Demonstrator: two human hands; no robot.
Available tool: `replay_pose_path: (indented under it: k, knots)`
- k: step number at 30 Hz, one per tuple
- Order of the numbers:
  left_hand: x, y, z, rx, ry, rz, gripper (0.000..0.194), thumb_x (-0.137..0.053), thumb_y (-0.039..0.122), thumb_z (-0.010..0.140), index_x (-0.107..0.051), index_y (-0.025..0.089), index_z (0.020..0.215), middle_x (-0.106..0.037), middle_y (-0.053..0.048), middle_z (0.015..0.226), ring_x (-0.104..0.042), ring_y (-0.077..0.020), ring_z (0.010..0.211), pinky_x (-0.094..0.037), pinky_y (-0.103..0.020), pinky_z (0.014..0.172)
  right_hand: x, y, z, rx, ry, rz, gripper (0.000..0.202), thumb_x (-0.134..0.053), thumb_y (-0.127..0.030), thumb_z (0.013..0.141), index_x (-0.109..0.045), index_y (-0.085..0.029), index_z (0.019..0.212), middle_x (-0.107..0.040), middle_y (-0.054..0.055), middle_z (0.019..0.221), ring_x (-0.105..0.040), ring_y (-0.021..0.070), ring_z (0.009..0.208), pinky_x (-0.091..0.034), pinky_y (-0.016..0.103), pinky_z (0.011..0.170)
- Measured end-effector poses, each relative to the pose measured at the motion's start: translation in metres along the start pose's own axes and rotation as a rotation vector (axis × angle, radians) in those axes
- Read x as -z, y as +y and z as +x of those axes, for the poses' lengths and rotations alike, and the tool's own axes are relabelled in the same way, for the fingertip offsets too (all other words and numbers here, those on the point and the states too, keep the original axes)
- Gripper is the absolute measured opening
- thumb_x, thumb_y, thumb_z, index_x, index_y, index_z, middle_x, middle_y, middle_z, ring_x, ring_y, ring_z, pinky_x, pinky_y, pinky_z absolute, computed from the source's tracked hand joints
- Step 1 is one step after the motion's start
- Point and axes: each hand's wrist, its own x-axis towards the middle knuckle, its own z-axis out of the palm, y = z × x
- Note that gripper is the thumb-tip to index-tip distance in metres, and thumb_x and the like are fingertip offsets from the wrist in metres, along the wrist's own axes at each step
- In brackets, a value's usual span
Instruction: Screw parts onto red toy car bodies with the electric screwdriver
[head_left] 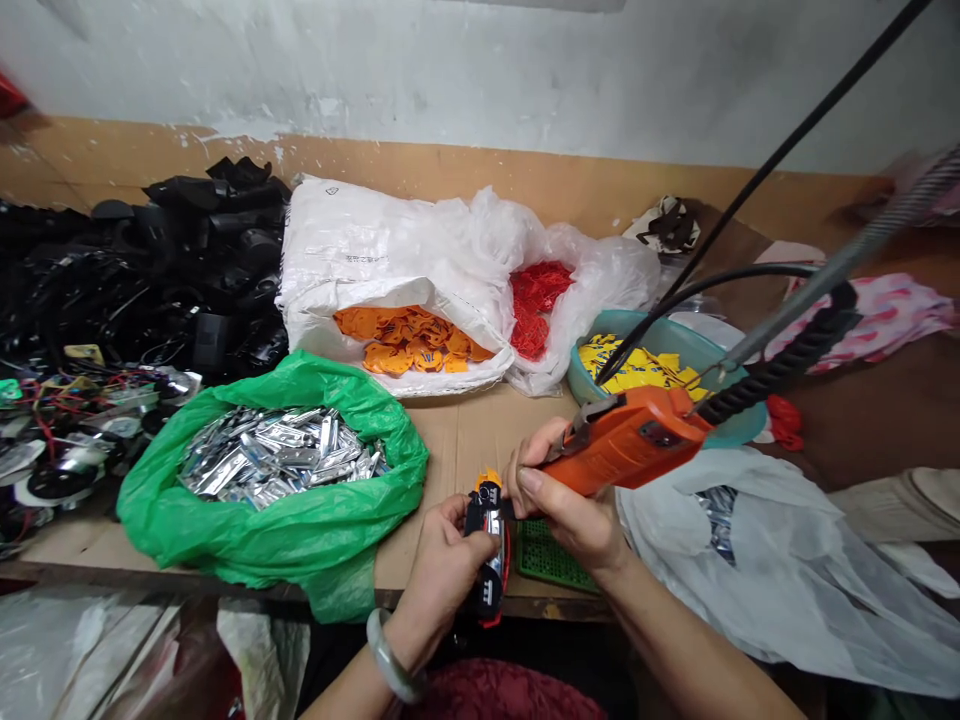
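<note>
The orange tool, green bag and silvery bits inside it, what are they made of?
The orange tool is probably hard plastic, slightly shiny: its shell looks stiff and moulded. The green bag seems thin, glossy plastic; it crinkles. The silvery bits gleam like metal, maybe coated plastic.

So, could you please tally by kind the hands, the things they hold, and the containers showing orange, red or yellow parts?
Hands: 2 (left hand, right hand)
Held things: 2 (black piece, orange tool)
Containers: 3 (sack with orange parts, bag with red parts, basin with yellow parts)
Total: 7
</note>
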Motion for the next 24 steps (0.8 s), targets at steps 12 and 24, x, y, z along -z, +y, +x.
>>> replay_pose_path:
  k: [12,24]
  knots:
    - [0.015,-0.01,0.016,0.071,0.022,-0.091,0.021,-0.071,0.023,0.057,-0.064,0.016,0.076,-0.059,0.004,0.059,-0.049,-0.0104,0.047,-0.04,-0.02,0.039,0.06,0.015,-0.027,-0.009,0.292,-0.118,0.019,-0.071,-0.028,0.084,-0.059,-0.022,0.097,-0.055,-0.007,0.058,-0.056,0.0124,0.049,-0.048,0.028,0.053]
    - [0.01,-0.019,0.018,0.099,0.066,-0.123,0.023,-0.073,0.021,0.054,-0.06,0.017,0.072,-0.059,0.006,0.056,-0.048,-0.009,0.044,-0.04,-0.019,0.039,0.064,0.028,-0.042,-0.003,0.311,-0.117,0.022,-0.071,-0.033,0.084,-0.058,-0.022,0.097,-0.055,-0.007,0.06,-0.058,0.0136,0.05,-0.051,0.032,0.054]
